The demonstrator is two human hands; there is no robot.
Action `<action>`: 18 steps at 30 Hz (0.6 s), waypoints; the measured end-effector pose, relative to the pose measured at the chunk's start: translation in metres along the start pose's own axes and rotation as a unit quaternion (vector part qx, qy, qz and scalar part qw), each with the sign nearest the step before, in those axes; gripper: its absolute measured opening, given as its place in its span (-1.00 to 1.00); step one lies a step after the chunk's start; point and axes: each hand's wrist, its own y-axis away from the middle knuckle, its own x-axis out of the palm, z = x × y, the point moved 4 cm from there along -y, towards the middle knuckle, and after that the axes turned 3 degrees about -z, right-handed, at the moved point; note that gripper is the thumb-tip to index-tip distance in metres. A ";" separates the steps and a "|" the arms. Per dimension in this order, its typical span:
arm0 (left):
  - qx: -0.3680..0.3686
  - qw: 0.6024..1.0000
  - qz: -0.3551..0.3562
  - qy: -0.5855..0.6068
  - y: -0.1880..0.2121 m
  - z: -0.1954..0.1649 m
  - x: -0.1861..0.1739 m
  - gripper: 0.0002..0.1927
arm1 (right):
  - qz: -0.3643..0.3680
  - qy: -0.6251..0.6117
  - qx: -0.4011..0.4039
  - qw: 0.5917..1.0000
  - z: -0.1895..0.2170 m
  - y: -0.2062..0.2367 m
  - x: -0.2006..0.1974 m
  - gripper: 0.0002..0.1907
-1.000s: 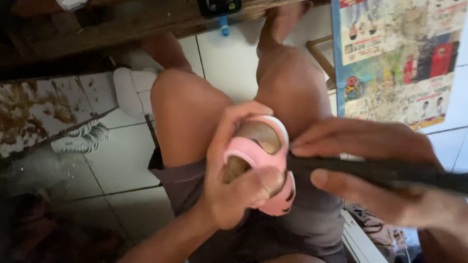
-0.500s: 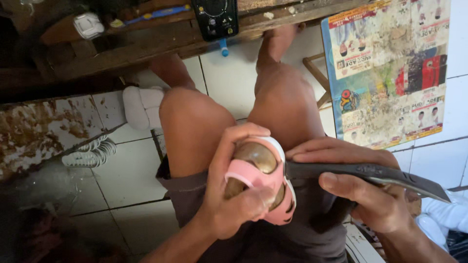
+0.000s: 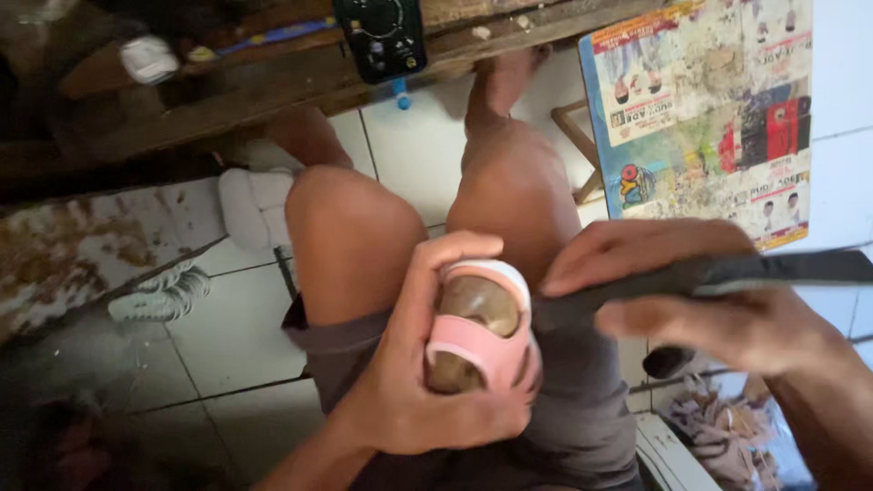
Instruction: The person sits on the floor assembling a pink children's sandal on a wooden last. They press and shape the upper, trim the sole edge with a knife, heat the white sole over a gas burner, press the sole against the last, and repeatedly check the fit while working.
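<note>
My left hand (image 3: 414, 382) grips a small pink sandal (image 3: 477, 341) with a brown footbed, held over my lap between my bare knees. Its fingers wrap round the sandal's toe end and side. My right hand (image 3: 700, 309) holds a long flat dark tool (image 3: 727, 273) that runs out to the right edge. The tool's near end lies against the sandal's right side. Part of the sandal is hidden by my left hand.
A wooden bench edge (image 3: 273, 82) with a black dial device (image 3: 380, 36) crosses the top. A worn colourful poster (image 3: 700, 109) stands at the right. A white shoe (image 3: 250, 205) and a light sandal (image 3: 164, 295) lie on the tiled floor. Rags (image 3: 718, 427) sit at lower right.
The view has tilted a little. My right hand has shifted its hold on the dark tool, which now lies more level; my left hand still holds the pink sandal.
</note>
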 end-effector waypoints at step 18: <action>0.154 0.946 -0.052 -0.279 0.006 0.022 0.044 0.11 | -0.385 0.249 0.034 0.888 -0.141 0.040 -0.027 -0.26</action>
